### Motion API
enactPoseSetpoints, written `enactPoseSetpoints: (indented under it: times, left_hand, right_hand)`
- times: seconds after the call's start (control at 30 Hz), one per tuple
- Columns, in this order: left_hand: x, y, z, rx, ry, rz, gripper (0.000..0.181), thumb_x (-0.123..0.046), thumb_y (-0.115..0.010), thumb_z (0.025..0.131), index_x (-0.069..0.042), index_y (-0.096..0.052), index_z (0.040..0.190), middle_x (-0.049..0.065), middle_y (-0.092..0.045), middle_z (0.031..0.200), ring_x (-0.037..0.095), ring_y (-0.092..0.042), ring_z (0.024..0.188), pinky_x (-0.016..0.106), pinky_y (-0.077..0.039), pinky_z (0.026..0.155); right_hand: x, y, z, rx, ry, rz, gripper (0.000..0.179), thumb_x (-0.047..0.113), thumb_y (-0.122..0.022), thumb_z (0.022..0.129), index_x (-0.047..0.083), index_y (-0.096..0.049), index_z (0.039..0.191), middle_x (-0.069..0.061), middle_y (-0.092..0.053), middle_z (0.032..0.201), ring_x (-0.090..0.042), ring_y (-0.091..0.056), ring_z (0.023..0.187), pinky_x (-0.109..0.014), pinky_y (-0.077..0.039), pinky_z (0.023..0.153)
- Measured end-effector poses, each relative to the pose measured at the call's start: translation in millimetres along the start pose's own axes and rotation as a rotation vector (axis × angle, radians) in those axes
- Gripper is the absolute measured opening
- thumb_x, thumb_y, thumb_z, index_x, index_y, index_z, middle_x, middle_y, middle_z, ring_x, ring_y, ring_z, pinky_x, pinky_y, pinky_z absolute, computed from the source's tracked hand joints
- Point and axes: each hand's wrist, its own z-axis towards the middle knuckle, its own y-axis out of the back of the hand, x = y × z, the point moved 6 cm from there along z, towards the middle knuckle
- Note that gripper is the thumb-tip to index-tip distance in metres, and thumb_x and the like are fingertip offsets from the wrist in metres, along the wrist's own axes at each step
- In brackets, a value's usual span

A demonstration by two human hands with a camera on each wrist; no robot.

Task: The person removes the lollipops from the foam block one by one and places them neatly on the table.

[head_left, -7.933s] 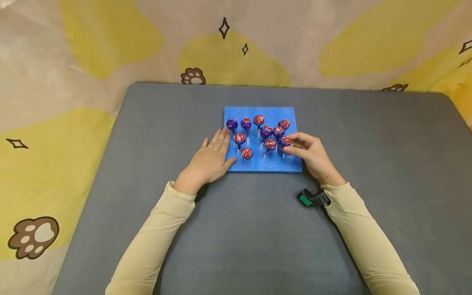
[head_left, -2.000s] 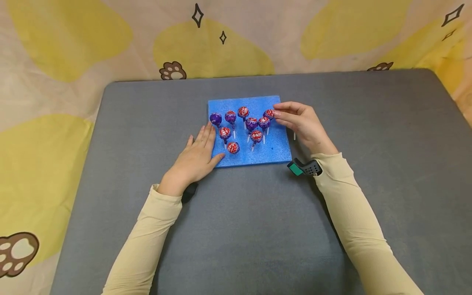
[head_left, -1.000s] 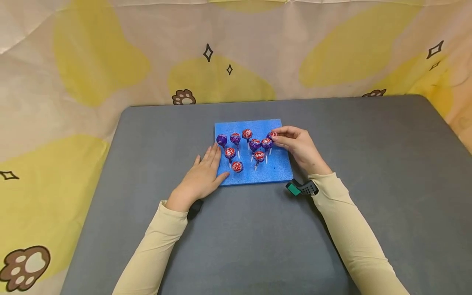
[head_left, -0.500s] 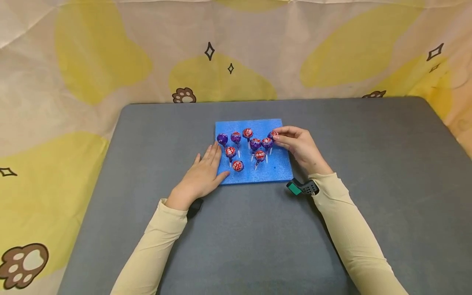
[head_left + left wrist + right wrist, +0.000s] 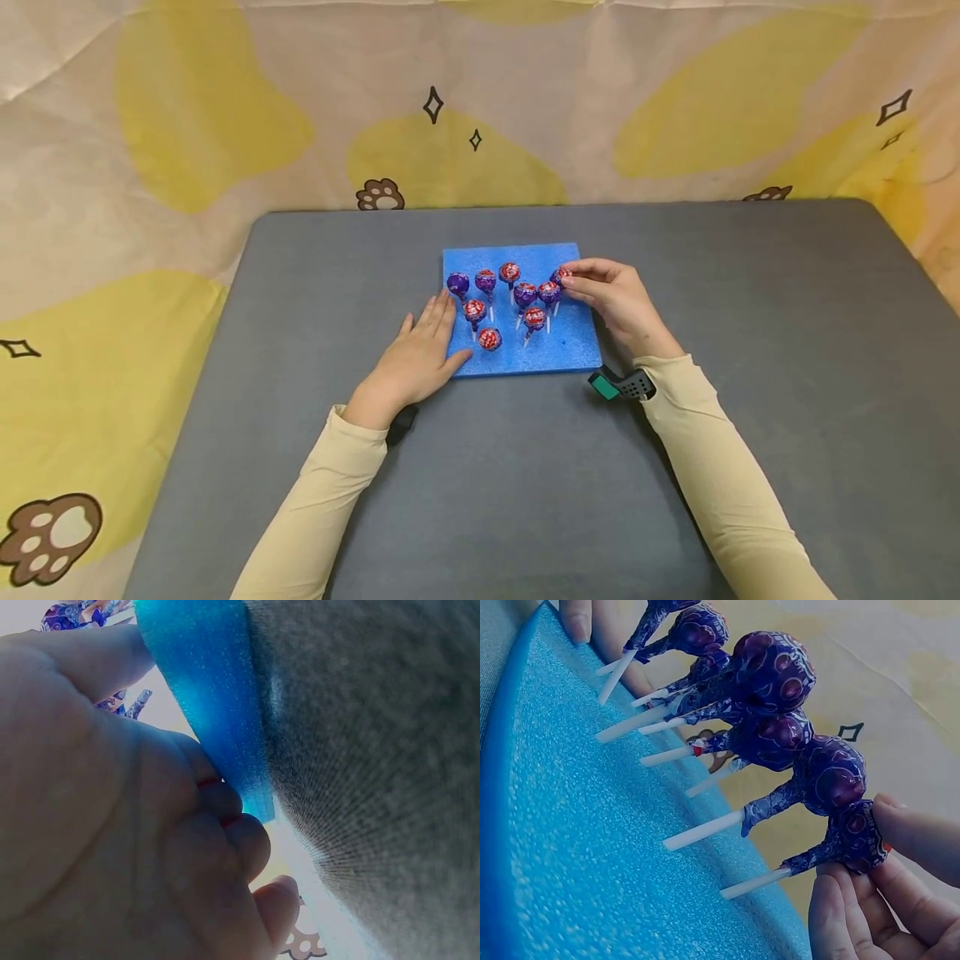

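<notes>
A blue foam board [image 5: 517,358] lies on the grey table, with several lollipops in red and purple wrappers standing on their white sticks in it. My left hand [image 5: 416,354] rests along the board's left edge, fingers straight. In the left wrist view its fingertips meet the board's side [image 5: 217,697]. With thumb and fingers, my right hand [image 5: 618,300] pinches the wrapped head of the back-right lollipop [image 5: 559,275]. The right wrist view shows that lollipop [image 5: 859,832] from the side, its stick's lower end at the foam.
Another lollipop [image 5: 549,292] stands close in front of the pinched one, and its head [image 5: 832,776] nearly meets it. A small dark spot [image 5: 564,342] marks the board's front right. Behind the table hangs a yellow-patterned cloth [image 5: 450,158].
The front-right lollipop my right hand held at first is gone from the board; a white stick showed under that hand later. The right hand moved back to another lollipop. The left hand stayed.
</notes>
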Motion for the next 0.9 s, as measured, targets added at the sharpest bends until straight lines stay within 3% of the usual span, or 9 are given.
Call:
enactPoseSetpoints:
  times: [0.57,0.9]
  left_hand:
    - [-0.3,5.2,7.4,0.005,0.002,0.010,0.076,-0.043,-0.041,0.099,0.000,-0.005,0.149,0.014,0.004,0.156,0.028,0.002,0.143,0.050,-0.005,0.112]
    - [-2.0,0.8,0.9,0.005,-0.001,0.000,0.075,-0.042,-0.042,0.099,0.002,-0.008,0.149,0.015,0.001,0.156,0.029,0.000,0.143,0.051,-0.006,0.112]
  right_hand:
    - [9,6,3.9,-0.025,0.027,0.022,0.014,-0.003,-0.068,0.084,0.007,-0.073,0.092,-0.003,-0.070,0.091,-0.012,-0.065,0.085,-0.024,-0.052,0.078]
    - [16,23,-1.8,-0.058,0.076,0.183,0.011,-0.001,-0.064,0.087,0.004,-0.074,0.090,-0.006,-0.068,0.090,-0.014,-0.064,0.082,-0.026,-0.053,0.080]
